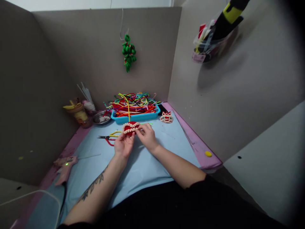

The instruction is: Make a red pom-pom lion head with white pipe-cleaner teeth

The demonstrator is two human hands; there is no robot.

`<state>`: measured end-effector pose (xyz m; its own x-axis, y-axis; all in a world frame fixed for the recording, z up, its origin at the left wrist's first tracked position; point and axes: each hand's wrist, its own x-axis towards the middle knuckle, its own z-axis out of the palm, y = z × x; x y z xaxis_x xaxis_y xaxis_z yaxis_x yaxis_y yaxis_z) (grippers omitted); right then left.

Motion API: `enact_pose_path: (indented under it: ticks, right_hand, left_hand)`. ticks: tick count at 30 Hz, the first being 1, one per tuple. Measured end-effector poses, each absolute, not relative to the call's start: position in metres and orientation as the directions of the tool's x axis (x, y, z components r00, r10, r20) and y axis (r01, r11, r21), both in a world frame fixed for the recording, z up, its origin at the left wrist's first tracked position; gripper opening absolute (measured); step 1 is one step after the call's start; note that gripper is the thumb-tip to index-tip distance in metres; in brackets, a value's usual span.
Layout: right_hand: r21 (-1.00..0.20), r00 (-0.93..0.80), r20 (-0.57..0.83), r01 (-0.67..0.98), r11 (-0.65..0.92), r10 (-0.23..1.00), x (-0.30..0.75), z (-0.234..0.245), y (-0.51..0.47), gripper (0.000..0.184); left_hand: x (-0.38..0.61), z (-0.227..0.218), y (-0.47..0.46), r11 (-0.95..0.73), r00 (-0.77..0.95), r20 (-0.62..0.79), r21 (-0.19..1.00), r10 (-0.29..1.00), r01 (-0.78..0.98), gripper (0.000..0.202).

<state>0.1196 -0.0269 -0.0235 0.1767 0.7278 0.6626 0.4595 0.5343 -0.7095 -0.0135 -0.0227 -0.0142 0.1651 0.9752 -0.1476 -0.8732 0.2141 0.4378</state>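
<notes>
A small red craft piece (131,124) with curled cream fuzzy trim is held up over the blue cloth. My left hand (123,146) grips its lower edge between thumb and fingers. At its right end, my right hand (148,137) is closed in a pinch on the cream trim (130,130); the fingertips partly hide that spot. Beside my left hand lie scissors (110,137) with red and yellow handles, blades pointing left. A similar cream-and-red face-like piece (166,117) rests on the cloth to the right.
A blue tray (122,120) heaped with colourful pipe cleaners (138,105) stands behind my hands. Leftward are a metal bowl (96,120), a cup (82,115) and a pink glue gun (66,168) with a lit green light. Grey panels (150,57) enclose the table; a yellow cap (208,154) lies right.
</notes>
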Motion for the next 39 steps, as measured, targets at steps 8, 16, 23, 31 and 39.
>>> enact_pose_path:
  ticks: [8, 16, 23, 31, 39]
  right_hand:
    - [-0.713, 0.139, 0.655, 0.439, 0.547, 0.743, 0.116, -0.027, -0.026, 0.003]
    - [-0.681, 0.076, 0.684, 0.422, 0.598, 0.726, 0.115, -0.03, -0.025, 0.018]
    - [-0.824, 0.134, 0.563, 0.164, 0.542, 0.816, 0.115, -0.035, -0.023, 0.024]
    - [-0.891, 0.143, 0.282, -0.329, 0.314, 0.949, 0.115, -0.034, -0.013, 0.028]
    - [-0.831, 0.103, 0.081, -0.542, 0.124, 0.991, 0.121, -0.033, -0.008, 0.037]
  left_hand:
    - [-0.016, -0.008, -0.022, 0.217, 0.155, -0.196, 0.35, 0.968, -0.911, 0.036]
    - [-0.026, -0.014, -0.015, 0.208, 0.147, -0.2, 0.332, 0.969, -0.92, 0.035]
    - [-0.037, -0.02, -0.007, 0.185, 0.142, -0.166, 0.278, 0.976, -0.942, 0.038]
    - [-0.04, -0.019, -0.008, 0.206, 0.169, -0.157, 0.256, 0.973, -0.945, 0.038]
    - [-0.033, -0.014, -0.016, 0.254, 0.215, -0.154, 0.31, 0.964, -0.916, 0.04]
